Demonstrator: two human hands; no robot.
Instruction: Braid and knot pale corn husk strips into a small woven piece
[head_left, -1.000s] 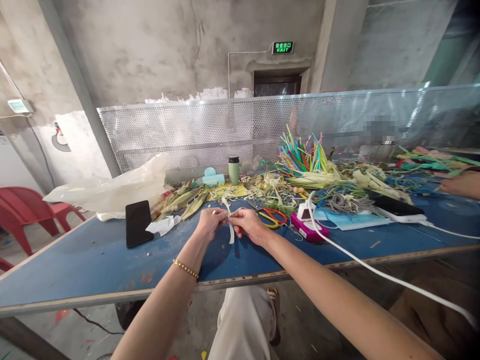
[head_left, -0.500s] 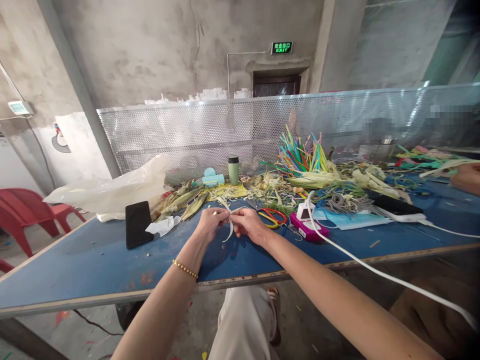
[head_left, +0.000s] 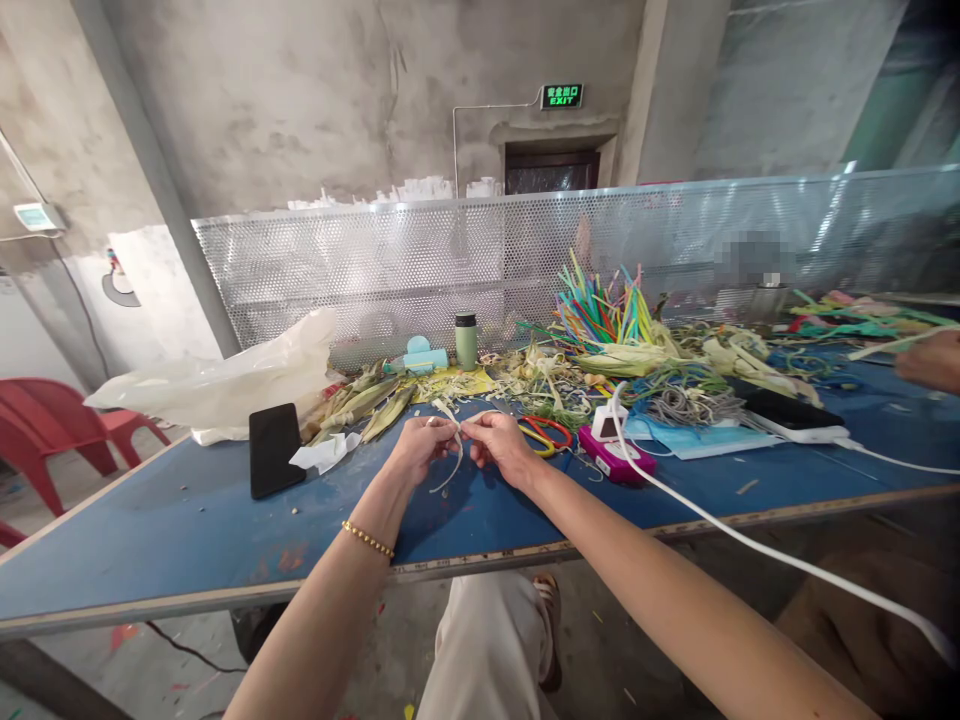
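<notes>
Leftmost on your blue table [head_left: 187,540], a crumpled translucent plastic bag [head_left: 240,370] lies behind a black phone [head_left: 274,450], with white tissue [head_left: 325,453] and dry husks [head_left: 356,405] just beside the phone. Next, your left hand [head_left: 418,443] has its thumb and fingertips pinched on a pale strip [head_left: 458,458], above the table, one end curling down between your hands. Your right hand [head_left: 499,440] meets it there, thumb and fingertips also closed on the strip. Further right sit red-and-yellow handles [head_left: 544,437], a purple box [head_left: 616,460], a blue mask [head_left: 705,442] and, at the edge, another person's hand [head_left: 930,360].
</notes>
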